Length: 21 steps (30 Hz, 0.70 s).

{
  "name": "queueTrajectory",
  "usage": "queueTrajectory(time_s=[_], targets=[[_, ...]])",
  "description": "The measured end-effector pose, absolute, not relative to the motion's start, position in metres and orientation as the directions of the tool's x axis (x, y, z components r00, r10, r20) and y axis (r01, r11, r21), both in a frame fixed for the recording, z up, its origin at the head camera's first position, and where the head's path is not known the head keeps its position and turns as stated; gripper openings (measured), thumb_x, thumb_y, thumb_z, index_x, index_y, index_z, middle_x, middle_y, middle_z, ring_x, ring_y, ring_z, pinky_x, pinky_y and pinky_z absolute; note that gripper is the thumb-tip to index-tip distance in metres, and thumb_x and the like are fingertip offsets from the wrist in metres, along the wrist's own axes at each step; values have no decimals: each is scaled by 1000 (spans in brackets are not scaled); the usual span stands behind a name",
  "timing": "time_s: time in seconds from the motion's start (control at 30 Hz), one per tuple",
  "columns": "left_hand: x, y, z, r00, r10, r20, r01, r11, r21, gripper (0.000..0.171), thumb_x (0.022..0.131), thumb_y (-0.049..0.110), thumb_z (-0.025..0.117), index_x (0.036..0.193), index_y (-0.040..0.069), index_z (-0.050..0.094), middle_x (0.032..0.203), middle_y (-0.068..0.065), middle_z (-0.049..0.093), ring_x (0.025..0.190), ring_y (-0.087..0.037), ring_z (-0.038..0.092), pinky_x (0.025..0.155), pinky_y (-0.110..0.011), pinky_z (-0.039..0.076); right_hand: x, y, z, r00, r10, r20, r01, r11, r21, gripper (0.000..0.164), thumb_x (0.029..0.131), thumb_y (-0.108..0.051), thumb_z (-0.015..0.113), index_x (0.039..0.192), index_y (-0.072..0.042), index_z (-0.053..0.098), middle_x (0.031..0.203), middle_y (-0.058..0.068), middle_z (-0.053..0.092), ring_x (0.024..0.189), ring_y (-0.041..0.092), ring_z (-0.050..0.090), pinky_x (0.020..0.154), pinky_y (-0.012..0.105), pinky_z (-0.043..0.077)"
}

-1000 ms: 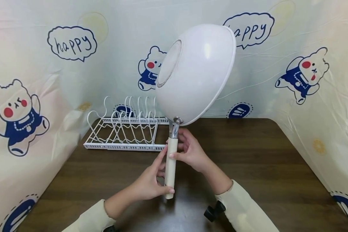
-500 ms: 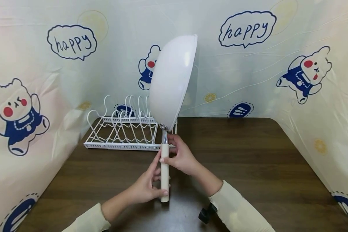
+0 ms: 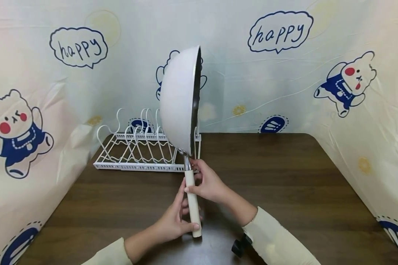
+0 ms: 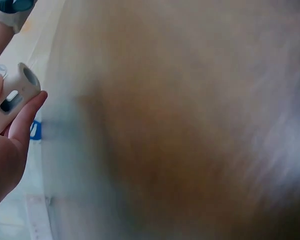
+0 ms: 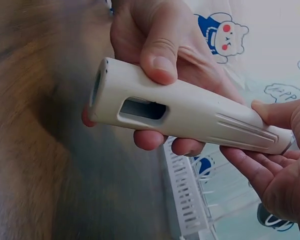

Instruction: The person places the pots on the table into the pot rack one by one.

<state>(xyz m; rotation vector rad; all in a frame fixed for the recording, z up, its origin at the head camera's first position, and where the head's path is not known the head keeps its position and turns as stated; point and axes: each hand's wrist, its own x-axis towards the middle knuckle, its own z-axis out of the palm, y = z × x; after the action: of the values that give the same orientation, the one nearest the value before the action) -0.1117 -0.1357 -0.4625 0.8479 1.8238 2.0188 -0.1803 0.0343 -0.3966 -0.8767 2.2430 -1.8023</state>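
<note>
A deep white wok [image 3: 177, 99] is held on edge above the table, its dark inside facing right and its cream handle [image 3: 193, 206] pointing down toward me. My left hand [image 3: 169, 222] grips the handle's lower end, with the thumb across its front. Higher up, by the metal neck, my right hand [image 3: 209, 184] pinches the same handle. Seen from the right wrist, the handle [image 5: 190, 105] has a slot near its end, and both hands' fingers wrap it. In the left wrist view the handle end [image 4: 22, 92] shows at the left edge; the rest is blurred.
A white wire dish rack [image 3: 142, 168] stands at the back left of the brown table [image 3: 285, 191], its right part partly hidden behind the wok. Patterned cloth [image 3: 318, 73] hangs along the back and sides. A black device [image 3: 241, 244] sits by the right sleeve.
The wok has moved left and slightly down, and turned so that its base faces left and the dark inside shows. Both hands have kept hold of the handle throughout.
</note>
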Motion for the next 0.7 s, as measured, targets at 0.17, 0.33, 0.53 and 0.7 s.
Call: queueTrajectory(time_s=[0.17,0.33,0.53,0.7], targets=[[-106,-127,-469,-794,569,213,137,-173,975,125,81,-12,72,152,37,-19,112,-42,46,99,-48,60,71,-48,59,-179,42,-401,-815,-538,216,-341,144,-929,72,78,4,78,138,3,39,119,19,56,97,30,66,77,34,58],[-104,-121,-473,-810,564,161,80,-166,983,127,79,-12,73,152,40,-18,115,-40,47,99,-49,60,74,-45,59,-182,48,-407,-812,-555,182,-328,175,-928,71,78,5,77,138,4,39,115,18,57,94,30,66,78,36,57],[-102,-116,-475,-811,566,146,55,-176,983,126,80,-11,73,152,40,-18,112,-36,47,99,-52,59,75,-44,60,-184,50,-410,-804,-573,157,-314,187,-931,68,78,8,75,135,8,38,114,22,57,93,34,65,77,41,57],[-102,-114,-477,-814,560,151,61,-176,982,127,79,-11,74,152,37,-20,111,-40,46,98,-53,59,74,-42,60,-184,53,-410,-803,-579,143,-306,194,-932,69,78,5,77,135,5,39,116,20,58,91,26,65,77,40,57]])
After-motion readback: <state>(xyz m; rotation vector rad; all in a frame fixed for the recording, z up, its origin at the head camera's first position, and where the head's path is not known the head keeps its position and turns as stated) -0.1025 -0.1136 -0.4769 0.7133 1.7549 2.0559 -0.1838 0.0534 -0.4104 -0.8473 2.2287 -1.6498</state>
